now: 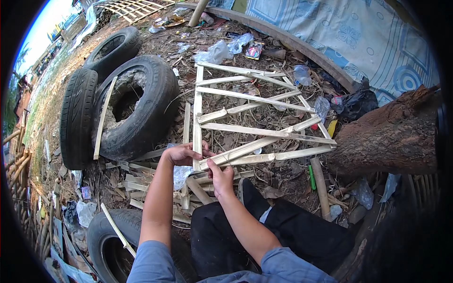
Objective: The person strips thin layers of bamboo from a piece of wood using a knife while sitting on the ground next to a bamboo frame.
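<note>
A lattice frame of pale bamboo slats [245, 113] lies on the littered ground in front of me. My left hand [181, 153] grips the near end of its upright left slat [197, 122]. My right hand [221, 177] pinches the near corner where the lowest cross slats [264, 155] meet that upright. Loose split bamboo strips [141, 181] are piled under and beside both hands. My dark-trousered legs [278, 231] and a shoe [247, 193] are just below the frame.
Several old tyres [141, 106] stand at the left, one more [106, 240] near my left elbow. A thick tree trunk [391, 137] lies at the right. A patterned blue cloth [349, 33], plastic litter [219, 49] and a second lattice [134, 8] lie beyond.
</note>
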### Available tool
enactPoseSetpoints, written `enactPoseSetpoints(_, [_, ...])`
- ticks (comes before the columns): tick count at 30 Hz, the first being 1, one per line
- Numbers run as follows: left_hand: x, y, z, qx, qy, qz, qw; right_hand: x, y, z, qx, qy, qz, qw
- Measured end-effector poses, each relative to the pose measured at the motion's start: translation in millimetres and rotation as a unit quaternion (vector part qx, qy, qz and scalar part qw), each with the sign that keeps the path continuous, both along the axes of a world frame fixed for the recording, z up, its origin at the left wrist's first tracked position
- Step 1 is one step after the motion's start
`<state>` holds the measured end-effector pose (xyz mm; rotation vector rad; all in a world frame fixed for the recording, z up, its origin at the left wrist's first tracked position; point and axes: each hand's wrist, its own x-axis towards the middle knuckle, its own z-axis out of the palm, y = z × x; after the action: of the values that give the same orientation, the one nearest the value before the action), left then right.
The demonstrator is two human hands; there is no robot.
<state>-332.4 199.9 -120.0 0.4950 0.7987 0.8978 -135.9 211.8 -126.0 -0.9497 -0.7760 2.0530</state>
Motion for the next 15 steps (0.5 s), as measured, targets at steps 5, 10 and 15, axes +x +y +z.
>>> enactPoseSetpoints(5, [-13,20,-43,-0.014,0.0,0.035,0.999,-12,28,-32,0.004,-0.099,0.036,0.994])
enactPoseSetpoints(10, [-15,30,-48,-0.071,0.077,0.046,0.993,4,43,-45,-0.104,-0.093,0.182,0.973])
enactPoseSetpoints(15, [-29,9,-88,-0.189,0.254,0.121,0.941,48,41,-40,-0.223,0.002,0.167,0.96])
